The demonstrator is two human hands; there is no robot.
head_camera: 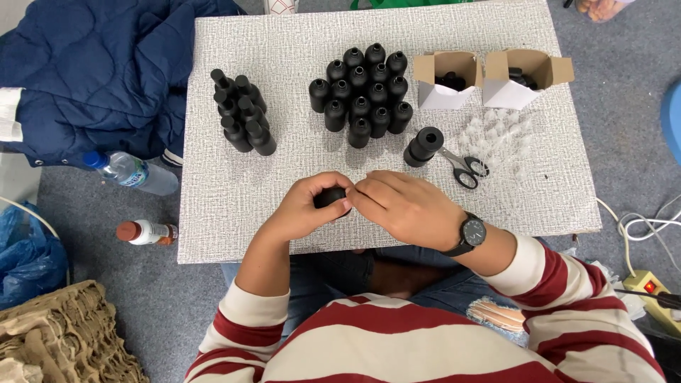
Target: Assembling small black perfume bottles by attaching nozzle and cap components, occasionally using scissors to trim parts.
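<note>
My left hand (306, 209) curls around a small black bottle (330, 198) near the front edge of the grey table (284, 42). My right hand (406, 206), with a black wristwatch (469, 234), meets it from the right, fingertips on the bottle's end. Behind my hands stands a cluster of several open black bottles (362, 89). To the left is a smaller group of capped black bottles (242, 112). One larger black bottle (423, 146) stands alone next to scissors (462, 167).
Two open cardboard boxes (445, 78) (523, 76) with black parts stand at the back right, clear small pieces (500, 135) in front of them. A blue jacket (92, 71), two drink bottles (131, 171) (145, 232) and a power strip (652, 289) lie around the table.
</note>
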